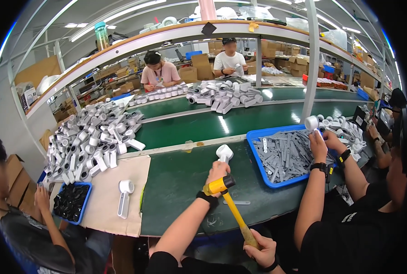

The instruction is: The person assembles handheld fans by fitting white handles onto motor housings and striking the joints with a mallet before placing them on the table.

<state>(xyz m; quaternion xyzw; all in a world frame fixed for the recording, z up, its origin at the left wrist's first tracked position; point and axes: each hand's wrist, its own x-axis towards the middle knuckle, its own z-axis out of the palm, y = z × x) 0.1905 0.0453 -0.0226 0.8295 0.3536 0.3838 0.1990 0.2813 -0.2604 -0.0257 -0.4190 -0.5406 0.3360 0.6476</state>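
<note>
My left hand [217, 173] is closed around the handle of a white handheld fan [224, 152], pressing it to the green bench; its round head points away from me. In my right hand [262, 250] is a mallet [234, 210] with a yellow handle, gripped near the handle's end. Its yellow-and-black head is raised in front of my left wrist and hides part of it. A loose grey strip [237, 202] lies on the bench beside the mallet handle.
A blue tray [281, 185] of grey strips stands to the right, where a co-worker's hands [320, 147] hold another white fan. Fans pile up at left [94, 146]; one fan [125, 198] lies on cardboard. A small blue tray [87, 201] holds black parts beside another person.
</note>
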